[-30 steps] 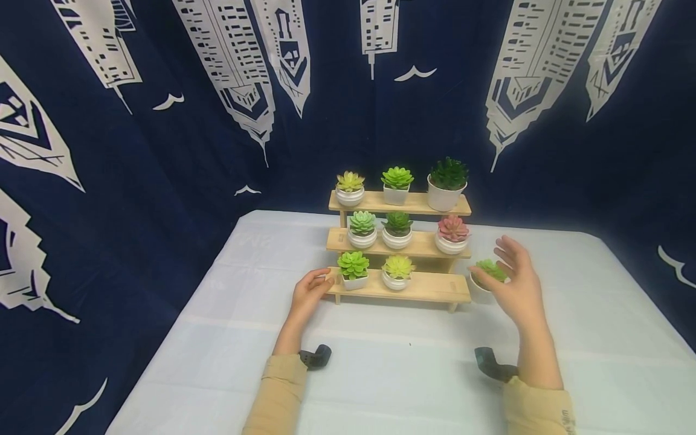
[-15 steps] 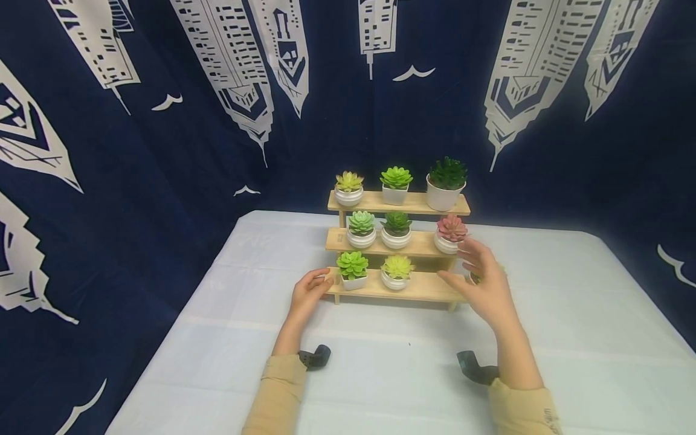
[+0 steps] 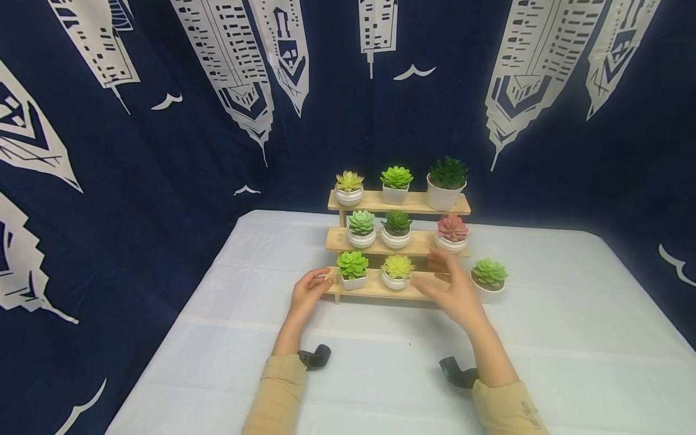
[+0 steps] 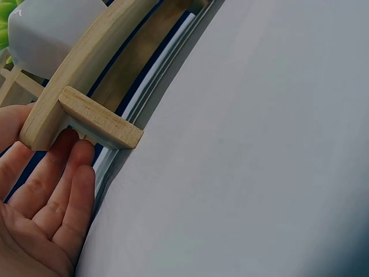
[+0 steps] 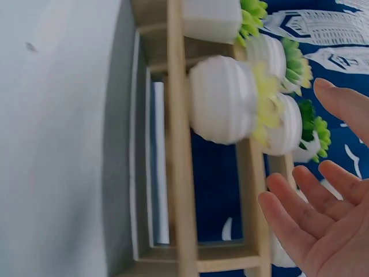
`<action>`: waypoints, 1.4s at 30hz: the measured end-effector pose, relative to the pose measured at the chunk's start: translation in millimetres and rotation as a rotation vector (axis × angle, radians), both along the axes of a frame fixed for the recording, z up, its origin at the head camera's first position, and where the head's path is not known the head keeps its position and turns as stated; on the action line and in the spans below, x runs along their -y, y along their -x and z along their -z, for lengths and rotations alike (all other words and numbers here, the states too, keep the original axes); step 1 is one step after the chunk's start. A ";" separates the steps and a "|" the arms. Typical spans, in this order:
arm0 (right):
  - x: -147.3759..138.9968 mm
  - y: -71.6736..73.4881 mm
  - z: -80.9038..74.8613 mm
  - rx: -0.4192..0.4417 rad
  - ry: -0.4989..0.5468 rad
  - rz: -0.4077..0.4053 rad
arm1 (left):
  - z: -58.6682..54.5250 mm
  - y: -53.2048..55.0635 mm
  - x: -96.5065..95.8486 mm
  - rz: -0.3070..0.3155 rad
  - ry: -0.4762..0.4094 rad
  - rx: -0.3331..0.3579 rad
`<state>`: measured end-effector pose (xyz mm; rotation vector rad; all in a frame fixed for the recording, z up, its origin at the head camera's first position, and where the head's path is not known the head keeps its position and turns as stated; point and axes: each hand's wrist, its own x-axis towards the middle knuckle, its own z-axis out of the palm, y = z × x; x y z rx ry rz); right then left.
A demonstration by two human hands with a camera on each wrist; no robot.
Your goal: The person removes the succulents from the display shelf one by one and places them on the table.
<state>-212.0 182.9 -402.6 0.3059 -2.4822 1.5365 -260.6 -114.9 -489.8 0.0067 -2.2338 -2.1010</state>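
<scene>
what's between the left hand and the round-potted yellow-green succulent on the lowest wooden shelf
A bright green succulent in a square white pot stands between them, in the head view.

A navy cloth [image 3: 326,139] at the far side bears a white print [image 3: 234,42] of upside-down towers and small curved birds. The stand [image 3: 423,242] is pale tan wood, and the pots [image 3: 396,195] are white. From left to right, its far tier shows a yellow-green plant [image 3: 350,180], a bright green plant [image 3: 396,176] and a dark green plant [image 3: 448,173]; the middle tier, a mint plant [image 3: 362,222], a deep green plant [image 3: 397,222] and a dusty pink plant [image 3: 452,227]; the near tier, a vivid green plant [image 3: 353,264] and a lemon-yellow plant [image 3: 398,266] — with a light green plant [image 3: 489,273] to the right. The tabletop [image 3: 370,386] is white — the sleeves [image 3: 279,389] beige.
</scene>
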 end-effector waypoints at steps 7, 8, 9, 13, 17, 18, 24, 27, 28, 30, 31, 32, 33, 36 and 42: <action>11.7 5.2 15.9 0.021 0.050 -0.010 | 0.7 0.0 0.0 0.000 0.004 0.001; 13.5 5.7 17.9 0.020 0.055 -0.010 | 0.7 0.1 0.0 -0.002 0.004 0.002; 15.1 6.3 19.9 0.017 0.062 -0.012 | 0.6 0.3 -0.1 -0.003 0.003 0.002; 20.9 9.6 27.6 -0.003 0.106 -0.012 | 0.2 0.9 -0.4 -0.007 0.007 0.005; 28.9 7.2 26.2 -0.016 0.138 0.005 | -0.1 1.3 0.0 -0.002 -0.003 0.003; 31.4 5.3 23.8 -0.013 0.139 0.009 | -1.2 1.5 0.4 0.006 -0.005 0.007; 33.1 11.2 38.5 -0.004 0.112 0.013 | -1.6 2.2 2.0 0.027 -0.018 0.023; 32.3 15.4 46.9 -0.015 0.078 0.025 | -0.1 1.3 1.2 0.014 -0.019 0.016; 32.5 15.9 48.4 -0.016 0.073 0.031 | -0.2 1.2 0.9 0.011 -0.017 0.016; 33.6 16.0 50.2 -0.017 0.058 0.036 | -0.2 0.8 0.5 0.007 -0.015 0.010; 34.3 16.0 50.8 -0.018 0.053 0.038 | -0.3 0.6 0.4 0.007 -0.014 0.006; 35.2 16.0 51.4 -0.019 0.048 0.041 | -0.2 0.4 0.4 0.006 -0.011 0.002; 36.1 16.2 52.0 -0.019 0.045 0.045 | -0.3 0.3 0.3 0.006 -0.009 0.000; 38.8 16.8 54.0 -0.025 0.039 0.053 | -0.6 -0.1 0.0 0.005 -0.003 -0.007; 43.3 16.7 55.5 -0.051 0.001 0.095 | -0.7 0.1 -0.1 -0.002 0.002 0.002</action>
